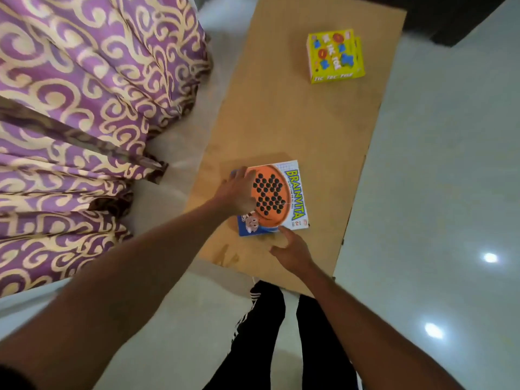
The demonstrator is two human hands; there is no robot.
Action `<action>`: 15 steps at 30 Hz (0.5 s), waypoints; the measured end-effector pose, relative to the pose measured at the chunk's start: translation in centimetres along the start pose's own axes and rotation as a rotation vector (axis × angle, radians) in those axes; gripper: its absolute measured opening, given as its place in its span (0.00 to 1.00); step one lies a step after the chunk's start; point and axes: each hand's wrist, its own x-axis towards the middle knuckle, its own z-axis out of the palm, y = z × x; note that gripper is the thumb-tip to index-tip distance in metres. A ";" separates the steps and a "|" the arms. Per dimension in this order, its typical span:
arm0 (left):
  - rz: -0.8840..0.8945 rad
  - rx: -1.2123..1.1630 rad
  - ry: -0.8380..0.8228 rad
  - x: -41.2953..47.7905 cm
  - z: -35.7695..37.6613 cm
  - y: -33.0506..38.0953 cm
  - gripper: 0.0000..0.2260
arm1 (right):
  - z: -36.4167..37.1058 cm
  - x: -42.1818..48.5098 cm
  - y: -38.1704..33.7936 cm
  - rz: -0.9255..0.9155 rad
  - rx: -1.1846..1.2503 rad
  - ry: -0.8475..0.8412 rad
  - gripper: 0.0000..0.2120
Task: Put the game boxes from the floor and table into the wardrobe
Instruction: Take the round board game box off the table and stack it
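Note:
A white and orange Brainvita box (281, 192) lies on a blue box (244, 230) near the front of the low brown table (295, 122). My left hand (237, 194) rests flat on the left part of the Brainvita box, fingers over its far left corner. My right hand (291, 249) hovers with fingers spread just at the near edge of the stack, its fingertips by the box's front corner. A yellow Tic Tac Toe box (334, 56) sits at the far end of the table. No wardrobe is in view.
A purple and cream patterned curtain or bedspread (84, 108) hangs along the left. Glossy pale floor tiles (436, 192) surround the table. My legs in black trousers (270, 333) stand at the table's near end. A dark piece of furniture (464, 18) is at the top right.

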 end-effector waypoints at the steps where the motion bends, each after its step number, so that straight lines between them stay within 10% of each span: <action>1: 0.007 0.020 -0.002 0.9 0.2 -0.1 0.39 | -0.2 0.2 0.1 -0.007 0.018 -0.001 0.34; 8: -0.265 -0.153 -0.022 0.9 2.0 0.9 0.35 | -4.6 0.7 0.4 -0.136 0.134 0.026 0.27; 15: -0.558 -0.895 0.037 -1.1 8.1 0.8 0.36 | -9.1 3.9 1.9 -0.223 -0.038 -0.077 0.32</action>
